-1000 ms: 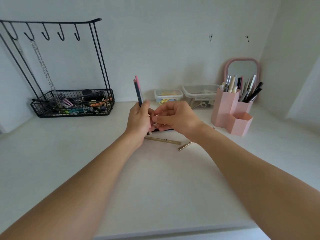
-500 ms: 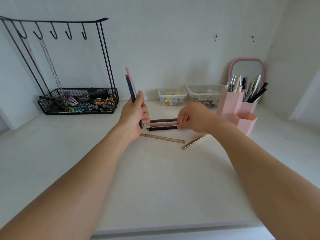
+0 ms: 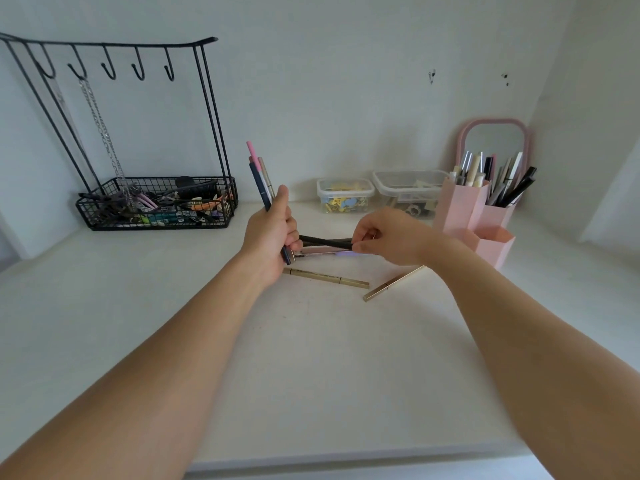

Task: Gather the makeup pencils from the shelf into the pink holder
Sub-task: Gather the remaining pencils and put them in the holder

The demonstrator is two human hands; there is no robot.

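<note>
While the left hand grips a bundle of pencils upright, fingers wrapped shut around them, the right hand pinches one end of a black pencil whose other end reaches the left fingers. Two gold pencils lie on the shelf just below both hands. Right of the right hand stands the pink holder.
</note>
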